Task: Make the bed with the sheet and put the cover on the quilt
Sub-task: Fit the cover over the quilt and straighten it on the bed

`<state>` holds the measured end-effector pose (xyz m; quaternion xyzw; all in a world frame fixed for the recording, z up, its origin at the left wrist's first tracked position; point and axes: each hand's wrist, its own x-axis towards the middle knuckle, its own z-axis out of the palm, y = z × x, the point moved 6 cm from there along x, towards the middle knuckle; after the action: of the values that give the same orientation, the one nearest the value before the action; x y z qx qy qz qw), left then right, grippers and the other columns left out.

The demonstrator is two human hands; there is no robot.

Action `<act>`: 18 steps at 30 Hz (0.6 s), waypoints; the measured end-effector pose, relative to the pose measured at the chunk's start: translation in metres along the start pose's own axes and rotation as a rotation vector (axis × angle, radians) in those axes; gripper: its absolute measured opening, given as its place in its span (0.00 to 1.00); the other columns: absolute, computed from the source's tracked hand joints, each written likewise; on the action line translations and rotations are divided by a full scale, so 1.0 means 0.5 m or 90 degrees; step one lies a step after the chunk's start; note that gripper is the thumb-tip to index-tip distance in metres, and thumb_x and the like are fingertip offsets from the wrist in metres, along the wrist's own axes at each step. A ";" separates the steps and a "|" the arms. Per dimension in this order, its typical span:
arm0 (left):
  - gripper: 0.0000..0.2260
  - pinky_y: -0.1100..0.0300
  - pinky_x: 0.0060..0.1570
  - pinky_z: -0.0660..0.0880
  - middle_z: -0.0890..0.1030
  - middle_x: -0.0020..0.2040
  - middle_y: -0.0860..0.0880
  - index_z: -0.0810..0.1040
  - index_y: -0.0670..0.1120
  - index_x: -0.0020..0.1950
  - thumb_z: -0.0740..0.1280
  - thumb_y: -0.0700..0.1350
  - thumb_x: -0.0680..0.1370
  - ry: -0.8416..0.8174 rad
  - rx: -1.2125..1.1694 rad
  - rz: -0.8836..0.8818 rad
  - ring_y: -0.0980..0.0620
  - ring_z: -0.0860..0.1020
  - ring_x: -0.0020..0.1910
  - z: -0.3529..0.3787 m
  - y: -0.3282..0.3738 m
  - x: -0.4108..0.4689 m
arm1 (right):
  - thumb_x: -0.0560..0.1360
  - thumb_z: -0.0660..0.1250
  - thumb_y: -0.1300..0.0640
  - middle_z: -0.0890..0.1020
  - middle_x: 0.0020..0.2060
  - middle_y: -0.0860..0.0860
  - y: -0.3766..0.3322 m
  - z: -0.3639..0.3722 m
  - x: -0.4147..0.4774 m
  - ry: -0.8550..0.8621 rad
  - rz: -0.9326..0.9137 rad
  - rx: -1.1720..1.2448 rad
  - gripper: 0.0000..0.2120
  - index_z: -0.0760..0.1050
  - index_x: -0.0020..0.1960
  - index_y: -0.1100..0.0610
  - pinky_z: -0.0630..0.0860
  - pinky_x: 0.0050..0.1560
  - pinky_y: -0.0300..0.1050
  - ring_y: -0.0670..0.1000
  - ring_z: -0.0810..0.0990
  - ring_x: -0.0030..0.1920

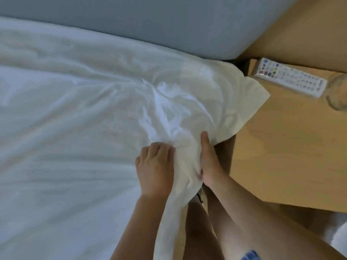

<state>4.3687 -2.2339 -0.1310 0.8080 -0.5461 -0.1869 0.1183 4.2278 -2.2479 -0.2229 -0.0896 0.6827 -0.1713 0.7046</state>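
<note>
A white sheet [75,113] lies wrinkled over the bed and fills the left of the head view. Its corner [249,98] spills over the bed's edge onto the wooden bedside table. My left hand [155,167] grips a bunch of the sheet near the bed's right edge, fingers curled into the cloth. My right hand [209,162] holds the same bunch from the other side, thumb pointing up along the fabric, its fingers hidden behind the cloth. The gathered sheet hangs down between my forearms.
A grey padded headboard [169,21] runs along the top. The wooden bedside table [285,147] stands at the right, with a white remote control [291,78] and a glass object [338,92] at the frame's edge. My legs show below.
</note>
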 end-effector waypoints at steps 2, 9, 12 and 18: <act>0.10 0.60 0.35 0.70 0.79 0.39 0.49 0.79 0.43 0.38 0.62 0.44 0.76 -0.013 -0.059 0.029 0.46 0.78 0.37 -0.017 0.005 0.019 | 0.57 0.63 0.24 0.80 0.60 0.50 0.029 0.001 -0.002 -0.025 0.024 0.095 0.46 0.70 0.68 0.48 0.74 0.62 0.54 0.52 0.80 0.58; 0.12 0.70 0.30 0.66 0.69 0.34 0.53 0.68 0.48 0.37 0.56 0.41 0.81 0.015 -0.415 -0.276 0.62 0.68 0.28 -0.141 0.003 0.037 | 0.70 0.64 0.35 0.81 0.53 0.59 0.043 0.014 -0.034 -0.120 0.027 0.096 0.30 0.76 0.60 0.57 0.73 0.58 0.49 0.55 0.78 0.49; 0.12 0.69 0.27 0.66 0.66 0.33 0.51 0.67 0.46 0.38 0.54 0.41 0.81 0.071 -0.468 -0.430 0.60 0.68 0.26 -0.160 -0.061 0.049 | 0.76 0.63 0.45 0.80 0.55 0.50 0.019 0.028 -0.048 -0.116 -0.076 0.040 0.16 0.73 0.61 0.50 0.75 0.53 0.47 0.50 0.79 0.52; 0.11 0.64 0.31 0.66 0.68 0.34 0.52 0.67 0.47 0.38 0.54 0.42 0.81 0.073 -0.439 -0.384 0.55 0.66 0.32 -0.130 -0.039 0.020 | 0.78 0.62 0.47 0.80 0.57 0.48 -0.048 0.034 -0.047 -0.098 -0.111 0.290 0.19 0.70 0.68 0.52 0.78 0.47 0.40 0.47 0.79 0.53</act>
<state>4.4163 -2.2369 -0.0819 0.8533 -0.1847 -0.3387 0.3507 4.2417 -2.2633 -0.1917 -0.0001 0.5605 -0.3738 0.7390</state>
